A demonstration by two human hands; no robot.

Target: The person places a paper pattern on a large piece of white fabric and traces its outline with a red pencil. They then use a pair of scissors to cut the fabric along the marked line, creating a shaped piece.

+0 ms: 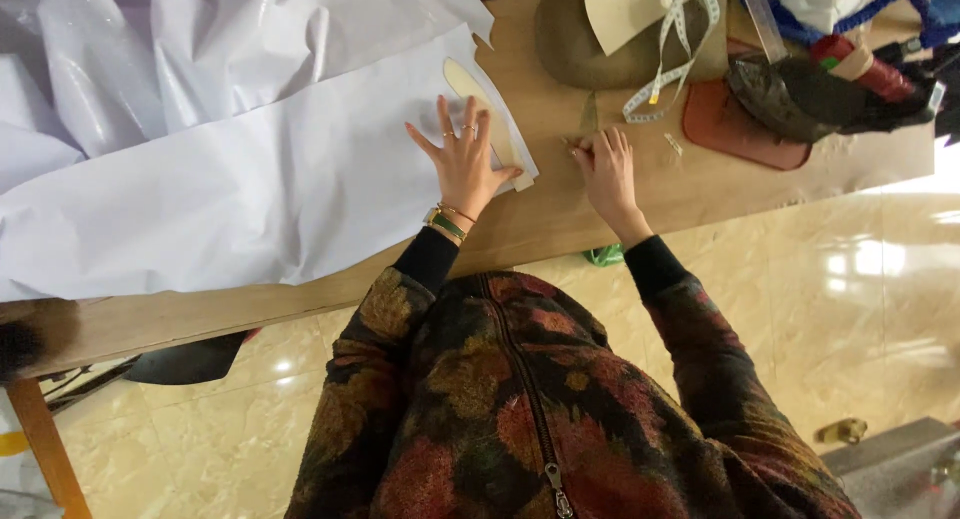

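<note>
Under the left hand (464, 159), cream insole pattern (478, 109) lengthwise away, toe far.

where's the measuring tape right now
In the head view, the measuring tape lies at the top right of the wooden table, draped over a cream pattern piece beyond the right hand.

A long wooden bench (560, 219) runs slantwise under the hands, its near edge just below the wrists. One orange-brown leg (45, 444) stands far off to the left hand's side. Beneath lies a glossy cream marble-look floor (850, 319), brightest past the right hand, where strong light glares off the tiles.
</note>
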